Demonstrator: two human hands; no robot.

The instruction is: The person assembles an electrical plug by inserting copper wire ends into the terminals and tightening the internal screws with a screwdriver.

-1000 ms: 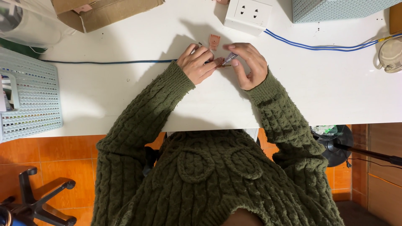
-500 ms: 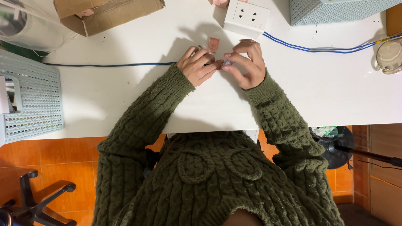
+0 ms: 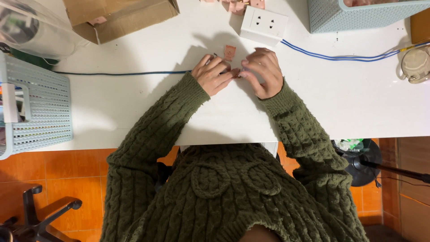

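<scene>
On the white desk (image 3: 134, 103), both hands meet fingertip to fingertip: the left hand (image 3: 214, 74) and right hand (image 3: 264, 71) together pinch one small pinkish part (image 3: 235, 73) between them. One more pink piece (image 3: 230, 52) lies just beyond. One white socket block (image 3: 263, 24) sits behind it, two blue cables (image 3: 340, 57) running aside, two mesh baskets (image 3: 40, 112) flanking, one cardboard box (image 3: 121, 18) far left

Open worktop (image 3: 340, 103) is left along the near edge, both sides of the hands. The far edge is blocked by a cardboard box (image 3: 121, 18), white socket block (image 3: 263, 24) and basket (image 3: 358, 15); the blue cable (image 3: 121, 73) crosses left.
</scene>
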